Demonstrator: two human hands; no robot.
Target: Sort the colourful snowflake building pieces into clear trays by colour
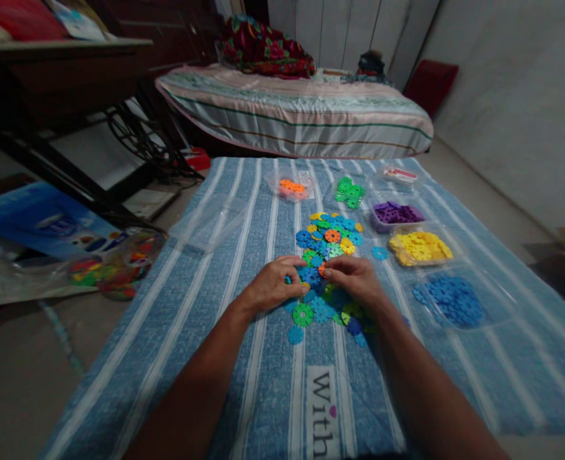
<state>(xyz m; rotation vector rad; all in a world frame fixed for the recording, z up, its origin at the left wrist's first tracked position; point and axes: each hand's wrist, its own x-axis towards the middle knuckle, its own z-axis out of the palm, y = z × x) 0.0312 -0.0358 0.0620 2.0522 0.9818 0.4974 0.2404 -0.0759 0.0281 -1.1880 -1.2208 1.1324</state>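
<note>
A loose pile of notched plastic discs [321,310], blue, green, yellow and orange, lies on the striped cloth. My left hand [275,282] rests against the pile's left side, thumb and fingers apart around some blue discs, holding none that I can see. From the right, my right hand [356,278] reaches over the pile, its thumb and forefinger pinched on an orange disc [323,269]. Some discs are hidden beneath both hands.
Clear tubs hold sorted discs: orange [292,188], green [349,193], purple [397,214], yellow [420,247] and blue [449,300]. One blue disc [379,253] lies apart. A transparent bag [210,223] is at left; a small lidded box [399,176] sits far right.
</note>
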